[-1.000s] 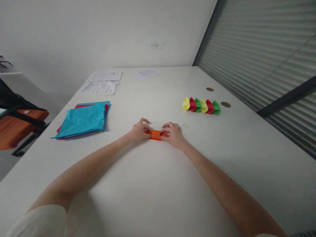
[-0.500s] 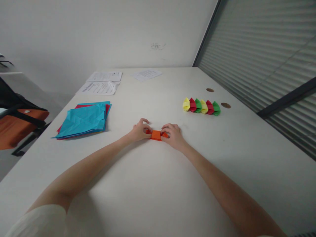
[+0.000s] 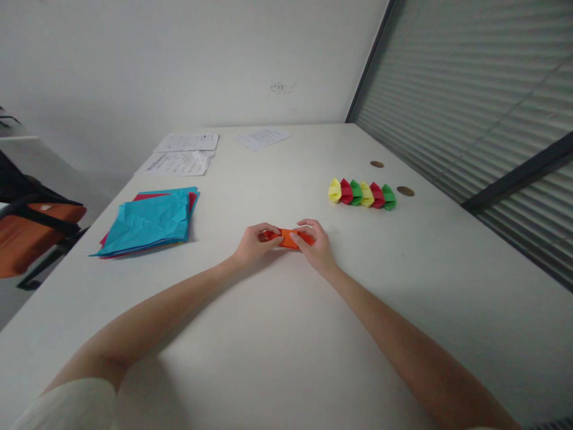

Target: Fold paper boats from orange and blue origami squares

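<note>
Between my hands is a small piece of folded orange paper (image 3: pixel 288 238), low over the white table (image 3: pixel 277 334). My left hand (image 3: pixel 256 243) pinches its left end, thumb in front and fingers behind. On the right end my right hand (image 3: pixel 319 246) grips it, the thumb pressed on the paper's face. Fingers cover both ends, so the full folded shape is hidden. Beyond my right hand, several folded paper pieces in yellow, red and green (image 3: pixel 362 194) stand joined or touching in a row.
A stack of blue and red paper sheets (image 3: pixel 152 218) lies at the left. Printed pages (image 3: pixel 179 161) sit behind it, and another printed sheet (image 3: pixel 263 138) lies near the wall. Round brown-covered holes (image 3: pixel 405 191) mark the right side by the blinds. An orange chair (image 3: pixel 40 230) stands left.
The orange paper has tilted up and shifted slightly right and away from me. My thumbs have come closer together over its front face.
</note>
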Motion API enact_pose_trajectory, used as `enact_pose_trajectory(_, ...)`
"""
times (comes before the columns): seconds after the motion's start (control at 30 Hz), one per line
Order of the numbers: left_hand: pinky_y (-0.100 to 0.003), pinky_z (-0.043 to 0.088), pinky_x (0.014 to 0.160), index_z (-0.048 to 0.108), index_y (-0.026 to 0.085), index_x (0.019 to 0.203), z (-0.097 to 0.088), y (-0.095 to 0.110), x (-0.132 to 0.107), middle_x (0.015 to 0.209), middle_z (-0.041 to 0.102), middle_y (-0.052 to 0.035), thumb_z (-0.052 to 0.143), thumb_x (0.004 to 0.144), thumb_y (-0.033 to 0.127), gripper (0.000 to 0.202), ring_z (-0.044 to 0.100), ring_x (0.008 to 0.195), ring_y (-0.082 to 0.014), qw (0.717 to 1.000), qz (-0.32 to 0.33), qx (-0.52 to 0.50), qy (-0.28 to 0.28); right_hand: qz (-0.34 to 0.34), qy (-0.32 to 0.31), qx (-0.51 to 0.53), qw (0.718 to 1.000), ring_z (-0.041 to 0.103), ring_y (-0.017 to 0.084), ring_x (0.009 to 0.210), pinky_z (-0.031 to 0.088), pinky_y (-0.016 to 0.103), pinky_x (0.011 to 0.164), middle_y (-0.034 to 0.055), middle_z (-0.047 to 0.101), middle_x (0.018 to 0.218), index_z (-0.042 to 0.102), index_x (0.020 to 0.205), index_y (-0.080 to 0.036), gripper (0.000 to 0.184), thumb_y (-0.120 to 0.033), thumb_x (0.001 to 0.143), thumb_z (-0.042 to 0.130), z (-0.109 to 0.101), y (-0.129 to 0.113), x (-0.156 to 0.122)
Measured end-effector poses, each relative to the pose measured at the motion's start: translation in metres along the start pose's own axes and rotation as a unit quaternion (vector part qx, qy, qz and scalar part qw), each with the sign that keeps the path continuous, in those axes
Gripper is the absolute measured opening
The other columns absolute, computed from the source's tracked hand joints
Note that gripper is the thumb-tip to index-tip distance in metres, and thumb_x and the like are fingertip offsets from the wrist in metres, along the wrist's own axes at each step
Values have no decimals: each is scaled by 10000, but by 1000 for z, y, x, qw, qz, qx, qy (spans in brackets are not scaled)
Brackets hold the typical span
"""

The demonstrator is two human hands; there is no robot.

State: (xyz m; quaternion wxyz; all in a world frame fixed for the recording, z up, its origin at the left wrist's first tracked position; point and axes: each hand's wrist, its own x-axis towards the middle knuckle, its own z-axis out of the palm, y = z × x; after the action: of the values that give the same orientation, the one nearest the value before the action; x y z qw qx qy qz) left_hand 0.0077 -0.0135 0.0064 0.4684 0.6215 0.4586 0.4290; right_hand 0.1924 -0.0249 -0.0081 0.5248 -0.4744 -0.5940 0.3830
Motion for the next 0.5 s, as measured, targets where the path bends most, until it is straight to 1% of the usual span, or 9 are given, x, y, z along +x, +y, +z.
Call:
enact_pose_trajectory(0.07, -289, 495, 658, 648, 156, 778, 3, 2, -2, 808, 690, -51, 738, 680, 329, 218, 614, 686, -141, 1000, 3, -25, 4, 25, -18, 22, 999, 662, 188, 757, 534, 313, 678, 8, 688, 815, 549, 1025, -250, 370, -458, 756, 694, 1, 0, -1)
enact_pose_trajectory(0.13, -290, 497, 679, 630, 157, 761, 4, 2, -3, 812, 683, -45, 734, 676, 305, 199, 614, 703, -138, 999, 2, -38, 7, 31, -22, 31, 999, 661, 186, 745, 535, 307, 656, 8, 684, 812, 575, 1010, -250, 353, -453, 749, 700, 2, 0, -1)
enact_pose_trajectory(0.2, -282, 488, 673, 614, 158, 756, 5, 3, -3, 797, 668, -36, 726, 681, 299, 196, 603, 698, -130, 999, 0, -41, 11, 31, -15, 38, 999, 663, 186, 761, 541, 310, 670, 15, 684, 831, 594, 995, -243, 341, -442, 743, 707, 2, 1, 0)
enact_pose_trajectory(0.3, -271, 483, 670, 578, 163, 767, 5, 4, -3, 779, 643, -19, 720, 693, 294, 207, 590, 693, -119, 999, 5, -48, 17, 22, -6, 35, 999, 665, 188, 805, 548, 325, 731, 33, 693, 889, 613, 958, -230, 313, -437, 743, 709, 2, 1, 0)
enact_pose_trajectory(0.4, -275, 489, 681, 540, 186, 865, 5, 5, -4, 801, 653, -8, 719, 720, 307, 260, 607, 708, -120, 997, 2, -80, 20, 6, -9, 18, 1000, 660, 187, 826, 542, 336, 780, 36, 697, 900, 629, 909, -223, 274, -441, 758, 697, 3, 1, -1)
enact_pose_trajectory(0.5, -289, 494, 695, 536, 200, 970, 6, 2, -4, 838, 682, -18, 729, 728, 323, 333, 628, 722, -131, 995, -17, -99, 12, -1, -16, 16, 1000, 658, 181, 819, 537, 329, 782, 28, 697, 876, 639, 888, -224, 232, -437, 799, 662, 3, -1, -3)
